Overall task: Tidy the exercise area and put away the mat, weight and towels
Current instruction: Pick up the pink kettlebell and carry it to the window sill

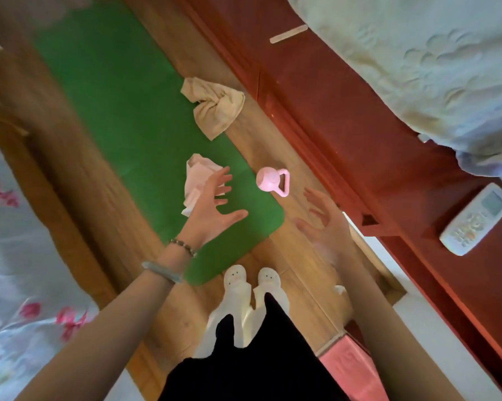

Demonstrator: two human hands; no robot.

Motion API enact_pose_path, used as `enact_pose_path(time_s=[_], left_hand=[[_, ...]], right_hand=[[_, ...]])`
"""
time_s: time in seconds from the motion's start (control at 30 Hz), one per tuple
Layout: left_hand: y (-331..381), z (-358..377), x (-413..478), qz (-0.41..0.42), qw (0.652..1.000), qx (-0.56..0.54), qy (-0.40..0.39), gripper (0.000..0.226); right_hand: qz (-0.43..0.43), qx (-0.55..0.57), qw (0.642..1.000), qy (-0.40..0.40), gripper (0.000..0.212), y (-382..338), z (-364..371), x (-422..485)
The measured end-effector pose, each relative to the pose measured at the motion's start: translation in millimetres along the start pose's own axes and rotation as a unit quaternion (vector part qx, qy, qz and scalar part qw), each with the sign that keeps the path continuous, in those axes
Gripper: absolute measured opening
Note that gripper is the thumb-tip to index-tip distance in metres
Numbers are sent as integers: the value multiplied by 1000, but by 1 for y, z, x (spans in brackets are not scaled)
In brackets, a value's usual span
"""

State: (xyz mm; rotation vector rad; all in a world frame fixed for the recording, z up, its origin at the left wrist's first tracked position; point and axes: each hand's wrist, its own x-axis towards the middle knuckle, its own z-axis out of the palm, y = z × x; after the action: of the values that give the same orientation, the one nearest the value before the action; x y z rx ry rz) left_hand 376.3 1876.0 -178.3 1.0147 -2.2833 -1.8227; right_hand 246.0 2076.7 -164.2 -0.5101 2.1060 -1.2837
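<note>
Both hands are out over the near end of the green mat (pixel 122 117), which lies flat on the wood floor (pixel 78 180). The left hand (pixel 212 209) hovers above the pink towel (pixel 196 175), its grip spread wide and holding nothing. The right hand (pixel 325 224) is blurred, but its grip also looks open and empty. The pink kettlebell (pixel 273 182) sits at the mat's edge, handle toward the red bed frame (pixel 330 111); we cannot tell if it is on mat or floor. The beige towel (pixel 215 107) straddles the same edge farther along. Nothing looks put away yet. We see three risks. Rolling the mat before clearing it would trap the towels. A one-handed snatch at the rounded weight could let it slip toward the slippers (pixel 252 282) close by. Standing on the mat's end would jam the roll.
</note>
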Motion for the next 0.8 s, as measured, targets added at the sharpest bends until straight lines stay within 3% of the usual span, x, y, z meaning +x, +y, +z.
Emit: enact_pose_path(time_s=[0.27, 0.57, 0.8], left_hand=[[-150, 78, 118, 6, 999, 41, -31, 90], [-358, 133, 275, 55, 993, 85, -63, 90], [-446, 165, 371, 114, 983, 124, -73, 92]], right_hand=[[33, -14, 999, -11, 55, 168, 52, 121], [-30, -105, 994, -13, 45, 378, 120, 261], [-23, -155, 988, 17, 51, 494, 141, 343]])
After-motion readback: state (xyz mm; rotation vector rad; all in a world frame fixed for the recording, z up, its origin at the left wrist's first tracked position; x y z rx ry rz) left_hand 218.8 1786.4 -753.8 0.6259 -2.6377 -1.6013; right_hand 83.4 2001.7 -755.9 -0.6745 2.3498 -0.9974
